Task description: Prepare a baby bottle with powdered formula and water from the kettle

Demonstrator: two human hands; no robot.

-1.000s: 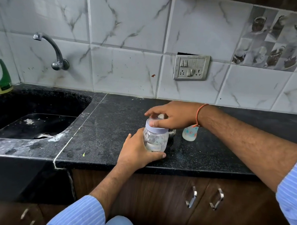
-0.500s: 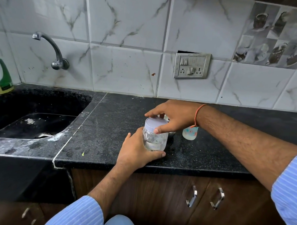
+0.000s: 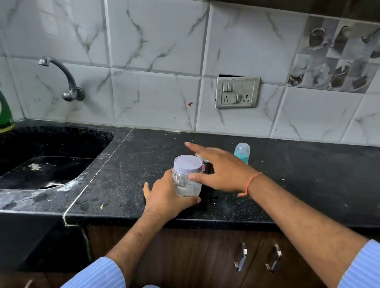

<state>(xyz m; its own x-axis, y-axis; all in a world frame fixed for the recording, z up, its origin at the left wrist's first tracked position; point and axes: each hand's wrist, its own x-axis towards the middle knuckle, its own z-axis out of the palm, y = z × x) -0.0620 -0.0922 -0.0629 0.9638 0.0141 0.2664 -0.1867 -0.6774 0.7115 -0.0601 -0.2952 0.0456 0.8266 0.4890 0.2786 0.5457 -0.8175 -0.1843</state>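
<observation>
Clear jar [image 3: 186, 176] with lilac lid, near front edge of black counter [image 3: 313, 182]. Gripped by left hand [image 3: 167, 197], fingers wrapped round. Right hand [image 3: 222, 171] spread flat, holding nothing, thumb touching jar. Baby bottle [image 3: 242, 151] behind, upright.

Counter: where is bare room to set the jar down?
Free: the black counter right of the baby bottle, and the strip between the sink edge and the left hand. Crowded: the middle, where the lidded jar, a dark container and the right hand bunch together.
</observation>
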